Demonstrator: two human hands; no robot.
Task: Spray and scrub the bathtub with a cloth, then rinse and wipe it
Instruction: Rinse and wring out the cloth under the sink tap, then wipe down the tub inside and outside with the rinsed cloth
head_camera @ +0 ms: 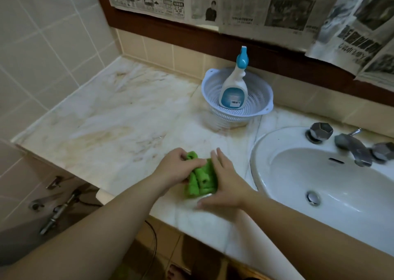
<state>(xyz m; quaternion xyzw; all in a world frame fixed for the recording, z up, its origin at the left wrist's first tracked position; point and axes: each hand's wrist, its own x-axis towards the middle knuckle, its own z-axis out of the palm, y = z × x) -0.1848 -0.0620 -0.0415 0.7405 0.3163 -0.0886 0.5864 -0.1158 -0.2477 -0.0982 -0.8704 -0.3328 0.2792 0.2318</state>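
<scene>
A crumpled green cloth [201, 178] lies on the marble counter [119, 117] near its front edge. My left hand [175, 169] grips the cloth's left side with curled fingers. My right hand [223, 181] lies against its right side, fingers straight, thumb low by the counter. A white spray bottle [234, 88] with a blue trigger head stands upright in a white perforated basket [259, 107] at the back of the counter. No bathtub is in view.
A white sink basin [319, 184] with metal taps [354, 147] is set into the counter on the right. Newspaper sheets [255, 5] cover the mirror above. Tiled walls stand on the left; below, metal pipe fittings [57, 207] and a hose.
</scene>
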